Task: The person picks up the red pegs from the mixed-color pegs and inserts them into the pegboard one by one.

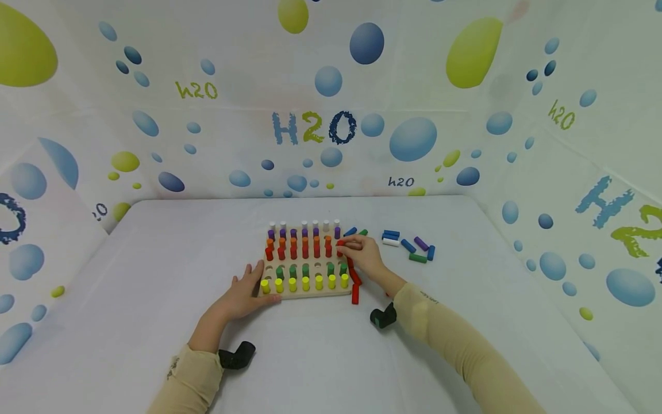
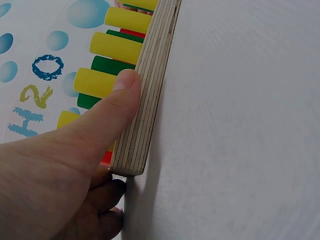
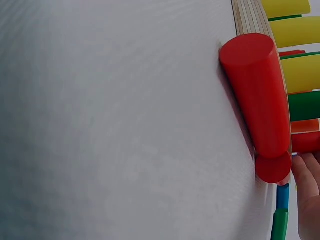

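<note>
A wooden pegboard (image 1: 310, 295) holds rows of coloured pegs: white at the back, then purple, orange, red, green and yellow in front. Some holes in the green row show bare. My left hand (image 1: 242, 294) holds the board's near-left corner, its thumb (image 2: 117, 102) along the front edge and the other fingers at the left side. At the right end of the red row, my right hand (image 1: 368, 257) pinches a red peg (image 1: 339, 246) by its top. Loose red pegs (image 1: 355, 294) lie along the board's right side; one looms large in the right wrist view.
Right of the board lie loose blue pegs (image 1: 408, 246), a green peg (image 1: 418, 259), a purple peg (image 1: 421, 244) and a white peg (image 1: 390, 242). A white cloth (image 1: 310, 356) covers the table. Printed sheets (image 1: 233, 132) stand behind and at the sides.
</note>
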A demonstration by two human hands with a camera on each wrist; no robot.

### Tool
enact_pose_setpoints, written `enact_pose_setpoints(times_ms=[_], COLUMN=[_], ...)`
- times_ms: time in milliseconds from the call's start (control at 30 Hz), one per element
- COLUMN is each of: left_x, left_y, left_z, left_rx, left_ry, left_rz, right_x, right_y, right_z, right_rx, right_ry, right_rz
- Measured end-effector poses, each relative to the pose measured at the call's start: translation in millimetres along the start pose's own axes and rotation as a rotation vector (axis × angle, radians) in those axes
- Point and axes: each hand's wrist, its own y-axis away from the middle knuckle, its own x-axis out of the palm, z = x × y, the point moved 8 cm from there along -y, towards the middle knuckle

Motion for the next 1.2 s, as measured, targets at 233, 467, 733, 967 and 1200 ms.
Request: enact_pose_setpoints(times_ms=[233,467,733,967,1200], left_x=[-0.9,-0.6,0.2,0.2,0.6], left_y=[1.8,1.8,0.9,0.9,1.1], left_z=[-2.1,-1.8,-1.0,-0.4,-0.1], left_rx=[-0.003,0.001,0.005,-0.004,-0.001], left_ry=[-0.002,-0.001,0.000,-0.001,0.007], left_rz=[0.002,-0.002,-0.007,-0.004,-0.006], right_x=[0.2,-0.4,-0.3,-0.2,-3.3], right_y=[0.8,0.4,0.7,0.4,1.0], right_z=[-0.5,-0.9,-0.5,2.0,5.5], right_rx=[0.000,0.003,-0.002,-0.012,-0.022], right_ry=[-0.007,0.019,0.014,-0.002,-0.019], right_rz=[0.003,-0.007,-0.002,0.014,0.016])
